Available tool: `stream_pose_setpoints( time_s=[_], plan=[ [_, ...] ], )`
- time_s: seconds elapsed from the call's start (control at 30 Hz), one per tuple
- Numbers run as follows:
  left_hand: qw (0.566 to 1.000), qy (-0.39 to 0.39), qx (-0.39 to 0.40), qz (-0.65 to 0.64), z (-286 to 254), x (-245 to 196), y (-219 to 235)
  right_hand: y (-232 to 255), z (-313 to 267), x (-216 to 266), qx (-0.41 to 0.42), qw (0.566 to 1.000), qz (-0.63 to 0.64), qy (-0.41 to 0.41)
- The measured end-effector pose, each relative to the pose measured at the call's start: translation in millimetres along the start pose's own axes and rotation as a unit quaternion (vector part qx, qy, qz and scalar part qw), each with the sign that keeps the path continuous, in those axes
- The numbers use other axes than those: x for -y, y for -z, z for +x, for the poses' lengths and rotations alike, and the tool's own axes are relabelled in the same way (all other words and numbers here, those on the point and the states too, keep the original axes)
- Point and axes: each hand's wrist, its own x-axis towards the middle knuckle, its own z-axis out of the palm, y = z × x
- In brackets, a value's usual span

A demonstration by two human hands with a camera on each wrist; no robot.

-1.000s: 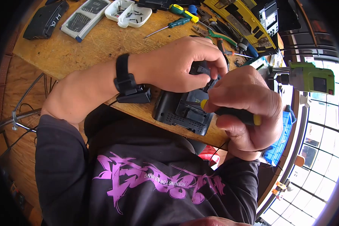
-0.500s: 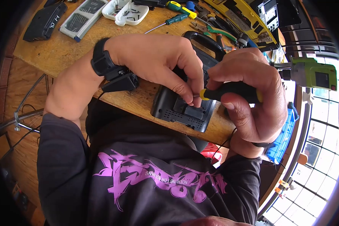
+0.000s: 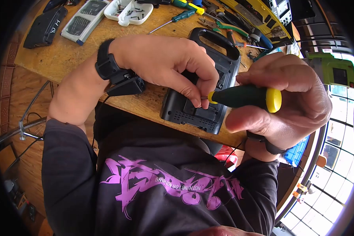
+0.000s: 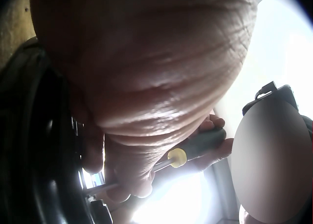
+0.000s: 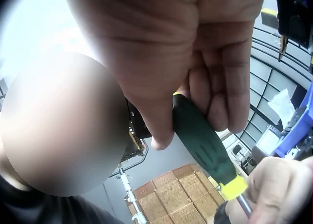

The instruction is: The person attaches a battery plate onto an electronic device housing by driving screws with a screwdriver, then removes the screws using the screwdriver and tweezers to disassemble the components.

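Observation:
A black device (image 3: pixel 173 109) with a carry handle and a vented end lies at the table's near edge. Over its recessed middle, the left hand (image 3: pixel 161 65) pinches a screwdriver's thin shaft between thumb and finger. The right hand (image 3: pixel 291 94) has thumb and curved fingers loosely around the dark green and yellow screwdriver handle (image 3: pixel 242 96). In the left wrist view the shaft (image 4: pixel 105 188) reaches to the device; whether its tip sits in a screw cannot be told. In the right wrist view the green handle (image 5: pixel 203 141) lies between thumb and fingers.
Along the table's far side are a black box (image 3: pixel 45 27), a bit set (image 3: pixel 84 19), a white tray (image 3: pixel 135 13) of screws, another screwdriver (image 3: pixel 181 16), pliers and a yellow case (image 3: pixel 259 19). A green power tool (image 3: pixel 332 70) is at the right.
The left hand has come from the device's upper part down to the shaft and pinches it. The right hand has shifted right and loosened around the handle, showing more of its yellow end.

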Motion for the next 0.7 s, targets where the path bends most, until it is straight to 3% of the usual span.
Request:
stream_pose_setpoints(
  time_s=[0.07,0.13,0.27,0.33,0.37,0.43,0.5,0.6,0.7],
  plan=[
    [1.0,0.021,0.001,0.008,-1,-5,1,6,6,0,0.022,1.0,-0.013,0.011],
    [0.999,0.041,0.002,0.017,-2,-8,1,13,13,-7,0.132,0.988,0.053,0.061],
    [0.999,0.042,-0.017,-0.006,-2,-4,-5,17,13,-1,0.167,0.984,0.056,0.022],
    [0.998,0.046,-0.028,-0.033,-2,-7,-4,14,20,-7,0.184,0.976,0.081,0.081],
    [0.998,0.058,-0.009,-0.02,-2,-11,-2,10,17,-2,0.185,0.976,0.081,0.083],
    [0.997,0.071,0.008,-0.006,-2,-10,-2,-1,1,9,-0.013,0.993,0.089,-0.082],
    [0.997,0.074,-0.029,-0.023,-3,-4,-6,2,-3,4,-0.018,0.993,0.082,-0.078],
    [0.997,0.074,-0.021,-0.015,-3,-6,-6,6,0,3,0.054,0.99,0.132,-0.01],
    [0.996,0.069,-0.022,-0.042,-3,-2,-7,10,-1,12,0.064,0.995,0.079,-0.022]
  ],
)
